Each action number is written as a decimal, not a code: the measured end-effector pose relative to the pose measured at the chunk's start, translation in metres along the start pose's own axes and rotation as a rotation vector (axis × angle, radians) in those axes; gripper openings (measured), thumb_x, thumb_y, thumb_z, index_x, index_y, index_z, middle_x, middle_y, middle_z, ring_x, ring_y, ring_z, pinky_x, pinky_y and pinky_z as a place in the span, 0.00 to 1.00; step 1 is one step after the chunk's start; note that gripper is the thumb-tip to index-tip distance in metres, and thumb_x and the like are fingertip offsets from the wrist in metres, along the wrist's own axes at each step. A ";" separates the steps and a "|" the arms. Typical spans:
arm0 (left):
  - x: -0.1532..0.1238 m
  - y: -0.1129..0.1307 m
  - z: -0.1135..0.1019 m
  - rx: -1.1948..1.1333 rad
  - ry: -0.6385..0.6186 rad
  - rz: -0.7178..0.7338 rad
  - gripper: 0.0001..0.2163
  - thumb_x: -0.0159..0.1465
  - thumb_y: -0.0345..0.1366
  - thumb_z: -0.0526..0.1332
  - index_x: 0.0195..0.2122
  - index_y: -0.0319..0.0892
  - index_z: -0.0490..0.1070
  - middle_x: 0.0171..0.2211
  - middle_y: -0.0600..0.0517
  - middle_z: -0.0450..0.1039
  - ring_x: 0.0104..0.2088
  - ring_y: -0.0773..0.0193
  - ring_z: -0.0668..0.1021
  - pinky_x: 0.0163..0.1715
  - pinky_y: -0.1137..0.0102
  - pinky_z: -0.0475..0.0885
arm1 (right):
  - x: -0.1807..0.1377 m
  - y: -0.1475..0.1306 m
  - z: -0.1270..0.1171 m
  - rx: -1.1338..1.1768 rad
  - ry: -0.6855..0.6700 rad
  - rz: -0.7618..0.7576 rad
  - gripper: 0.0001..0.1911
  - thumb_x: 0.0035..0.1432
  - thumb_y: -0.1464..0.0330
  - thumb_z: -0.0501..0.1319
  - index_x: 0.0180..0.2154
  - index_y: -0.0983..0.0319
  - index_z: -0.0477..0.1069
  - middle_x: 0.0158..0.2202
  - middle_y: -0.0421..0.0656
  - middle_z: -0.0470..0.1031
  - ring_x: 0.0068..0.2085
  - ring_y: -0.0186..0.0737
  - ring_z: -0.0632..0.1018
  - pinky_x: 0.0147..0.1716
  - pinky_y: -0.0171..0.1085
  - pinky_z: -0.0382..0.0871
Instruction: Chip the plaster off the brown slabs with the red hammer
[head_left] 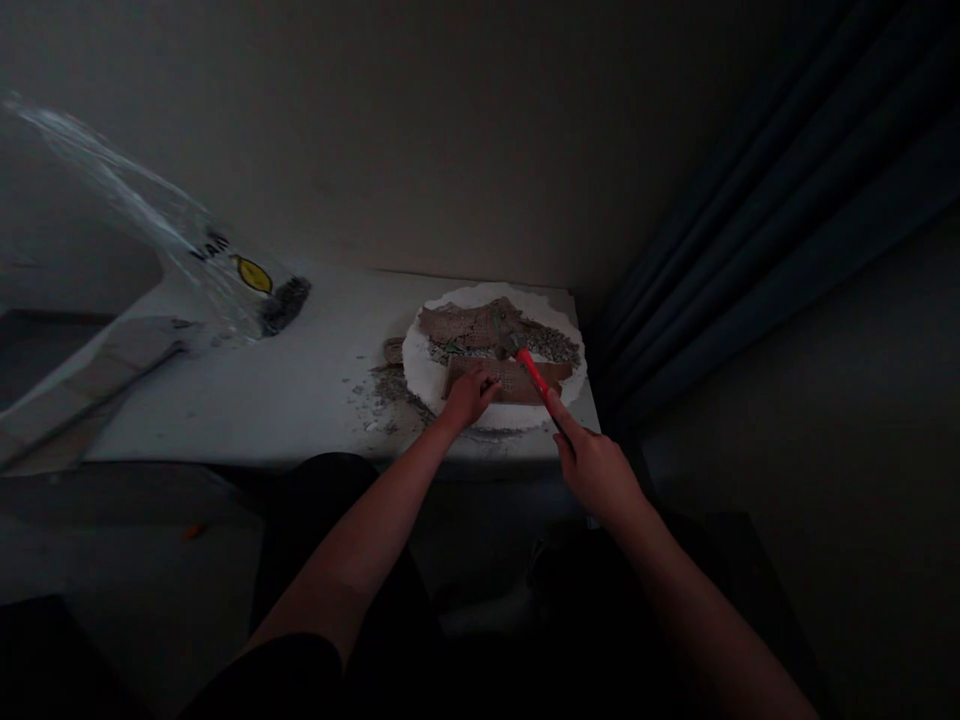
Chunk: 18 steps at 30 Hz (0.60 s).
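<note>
My right hand [600, 470] is wrapped round the handle of a hammer [535, 374] with a red and black grip. The hammer's head is over the middle of a round white scalloped board [420, 375], close to grey gravel bits [553, 342]. My left hand [471, 395] has its fingers curled at a brown, coarse-textured piece [517, 380] at the board's near side; what they pinch, if anything, is too dark to make out. A second brown textured piece [461, 325] lies along the far side, with gravel between the two.
Grey crumbs [394, 395] are scattered on the white table [247, 400] left of the board. A clear plastic bag [217, 270] with a yellow print and dark grit inside stands farther left. Dark curtains [750, 190] hang at the right, and a wall rises behind.
</note>
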<state>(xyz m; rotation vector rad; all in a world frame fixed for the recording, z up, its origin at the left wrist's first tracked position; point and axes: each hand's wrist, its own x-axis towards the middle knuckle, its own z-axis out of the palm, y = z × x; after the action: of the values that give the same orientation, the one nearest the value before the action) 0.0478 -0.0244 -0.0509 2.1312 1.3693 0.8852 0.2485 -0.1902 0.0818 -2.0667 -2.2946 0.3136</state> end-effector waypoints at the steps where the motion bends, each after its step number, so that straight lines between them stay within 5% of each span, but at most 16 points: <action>1: 0.000 0.000 0.000 -0.005 -0.002 0.003 0.06 0.65 0.37 0.61 0.33 0.41 0.73 0.36 0.48 0.72 0.34 0.63 0.74 0.39 0.68 0.71 | 0.000 0.000 0.000 -0.010 -0.003 0.007 0.35 0.72 0.67 0.49 0.74 0.50 0.36 0.41 0.45 0.82 0.35 0.45 0.82 0.36 0.38 0.70; 14: 0.001 0.000 -0.001 0.026 -0.020 -0.008 0.07 0.63 0.37 0.62 0.32 0.40 0.74 0.36 0.48 0.73 0.34 0.62 0.75 0.37 0.68 0.71 | 0.002 0.001 0.005 -0.050 -0.104 0.000 0.36 0.71 0.68 0.51 0.74 0.50 0.37 0.39 0.45 0.82 0.35 0.44 0.82 0.36 0.37 0.69; 18: 0.000 0.000 -0.002 0.016 -0.013 -0.010 0.10 0.58 0.38 0.67 0.38 0.40 0.75 0.37 0.49 0.73 0.35 0.63 0.76 0.38 0.69 0.72 | 0.001 0.001 0.007 -0.038 -0.029 -0.009 0.36 0.72 0.67 0.48 0.74 0.49 0.34 0.43 0.46 0.81 0.36 0.45 0.82 0.36 0.38 0.70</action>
<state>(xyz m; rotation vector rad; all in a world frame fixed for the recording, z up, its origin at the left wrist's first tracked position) 0.0465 -0.0241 -0.0497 2.1368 1.3835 0.8576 0.2481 -0.1905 0.0748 -2.0824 -2.3431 0.3041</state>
